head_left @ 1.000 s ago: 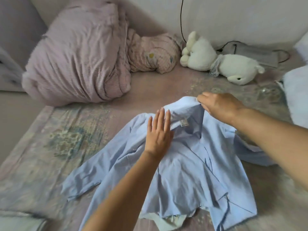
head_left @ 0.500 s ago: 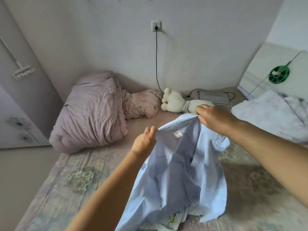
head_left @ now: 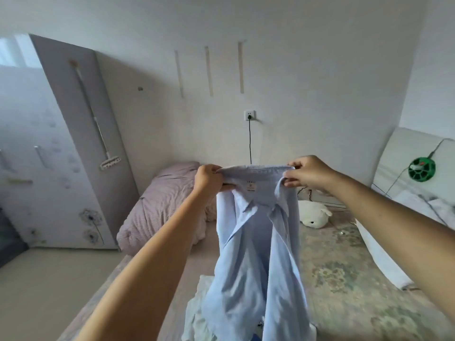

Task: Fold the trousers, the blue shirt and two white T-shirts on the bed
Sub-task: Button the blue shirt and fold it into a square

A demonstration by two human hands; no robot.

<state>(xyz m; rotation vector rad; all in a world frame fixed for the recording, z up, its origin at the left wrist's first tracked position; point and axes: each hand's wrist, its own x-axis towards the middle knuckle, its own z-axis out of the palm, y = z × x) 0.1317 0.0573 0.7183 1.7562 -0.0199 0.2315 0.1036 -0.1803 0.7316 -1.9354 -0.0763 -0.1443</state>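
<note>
left hand (head_left: 209, 179), right hand (head_left: 309, 174) pinch blue shirt (head_left: 256, 242) collar, shirt hanging above bed (head_left: 344, 279).

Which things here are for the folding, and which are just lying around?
For the folding:
blue shirt, gripped at the collar by the left hand and right hand
white garment on the bed

Just lying about:
white plush toy
pink quilt
green reel
</note>
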